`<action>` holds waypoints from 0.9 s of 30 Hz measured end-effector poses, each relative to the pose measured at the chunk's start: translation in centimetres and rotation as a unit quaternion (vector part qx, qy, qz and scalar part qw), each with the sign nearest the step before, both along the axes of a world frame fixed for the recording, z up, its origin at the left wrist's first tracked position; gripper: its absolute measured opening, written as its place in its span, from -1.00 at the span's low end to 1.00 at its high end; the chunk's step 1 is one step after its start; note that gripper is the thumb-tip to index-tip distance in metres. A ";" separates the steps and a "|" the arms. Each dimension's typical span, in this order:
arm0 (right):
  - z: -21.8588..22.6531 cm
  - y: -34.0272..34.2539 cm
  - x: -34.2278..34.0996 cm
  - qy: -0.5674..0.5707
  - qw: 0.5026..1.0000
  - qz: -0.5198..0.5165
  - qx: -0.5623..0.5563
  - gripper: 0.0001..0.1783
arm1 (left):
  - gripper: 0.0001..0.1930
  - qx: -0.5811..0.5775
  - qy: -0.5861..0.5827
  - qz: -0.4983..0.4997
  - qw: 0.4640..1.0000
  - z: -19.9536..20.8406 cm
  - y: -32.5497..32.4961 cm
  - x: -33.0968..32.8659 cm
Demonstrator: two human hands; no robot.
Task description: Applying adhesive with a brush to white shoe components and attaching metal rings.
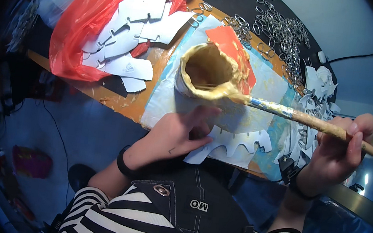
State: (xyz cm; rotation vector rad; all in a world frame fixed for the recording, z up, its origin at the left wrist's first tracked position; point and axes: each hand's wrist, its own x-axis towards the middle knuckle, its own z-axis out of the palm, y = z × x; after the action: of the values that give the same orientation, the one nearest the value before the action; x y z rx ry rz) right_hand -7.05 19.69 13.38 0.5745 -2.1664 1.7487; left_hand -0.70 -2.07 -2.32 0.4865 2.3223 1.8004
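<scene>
My right hand [342, 143] grips the wooden handle of a brush [306, 118]. The brush lies slanted, its bristle end against the rim of a round pot [179, 76] crusted with yellowish paste. Under and beside the pot's far right side is a red-orange sheet [232, 41] smeared with the same paste. My left hand [180, 132] is in front of the pot, index finger stretched out and thumb apart. Its fingertips are by a white cut piece with a scalloped edge [239, 141]; whether they touch it I cannot tell. Both lie over a pale, stained sheet [162, 109].
A red plastic bag [65, 52] at left holds several white notched cut pieces [132, 27]. Many metal rings [279, 28] are spread at the far right. More white pieces [302, 129] are piled near my right hand. The wooden board's edge [115, 99] shows at left.
</scene>
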 end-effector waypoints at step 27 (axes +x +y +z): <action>-8.4 11.5 9.3 -0.109 0.982 -0.094 0.122 -0.67 | -0.33 0.017 -0.146 0.070 0.987 1.1 1.2 0.4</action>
State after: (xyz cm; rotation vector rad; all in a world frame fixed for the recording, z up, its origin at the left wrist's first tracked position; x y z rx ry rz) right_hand 2.28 31.22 4.97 0.2299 -2.5150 1.5196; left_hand -0.33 -0.89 -1.27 0.0569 2.1739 1.8307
